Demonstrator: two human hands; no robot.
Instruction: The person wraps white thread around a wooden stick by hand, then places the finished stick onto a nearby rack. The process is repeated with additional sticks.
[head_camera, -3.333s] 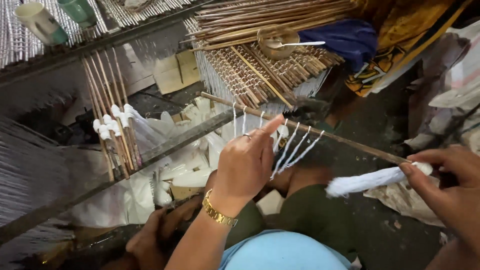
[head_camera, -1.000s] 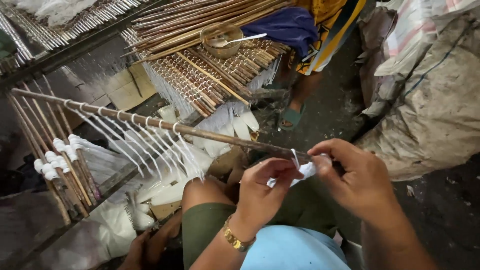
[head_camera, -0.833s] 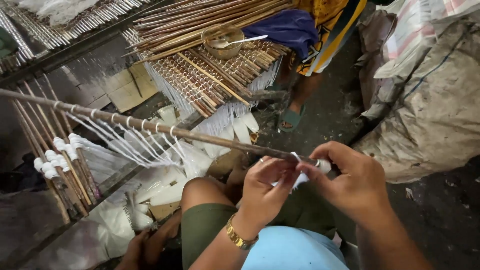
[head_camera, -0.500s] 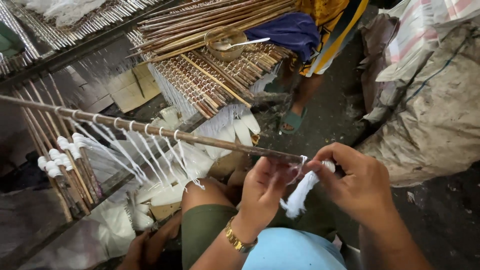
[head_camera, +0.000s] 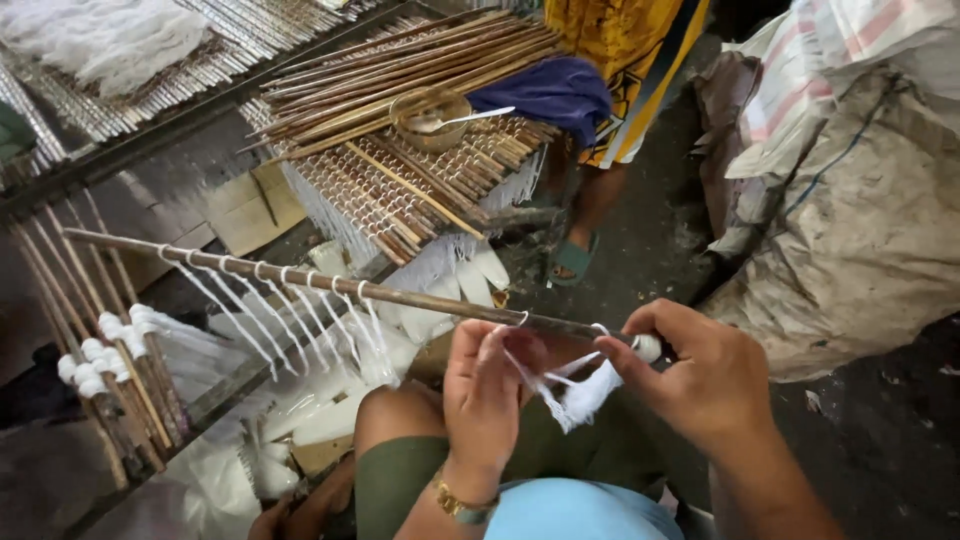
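Note:
A long brown stick (head_camera: 300, 278) runs from the left towards me, with several white string loops (head_camera: 290, 320) hanging from it. My right hand (head_camera: 705, 375) grips the near end of the stick together with a bunch of white strings (head_camera: 588, 392). My left hand (head_camera: 485, 390) pinches one white string beside the stick, and a loop sits on the stick just above its fingers. A gold bracelet (head_camera: 455, 503) is on my left wrist. My knees in green shorts (head_camera: 400, 450) are below the hands.
A rack piled with brown sticks (head_camera: 400, 170) stands ahead, with a small bowl and spoon (head_camera: 432, 118) and a blue cloth (head_camera: 550, 92) on it. Another person's legs (head_camera: 595, 210) stand behind it. Big sacks (head_camera: 850, 200) fill the right. Sticks with white-wrapped tips (head_camera: 110, 360) lean at left.
The white bunch has risen back up against the stick's end after hanging lower. My left hand has drawn one string out from it and another loop sits on the stick.

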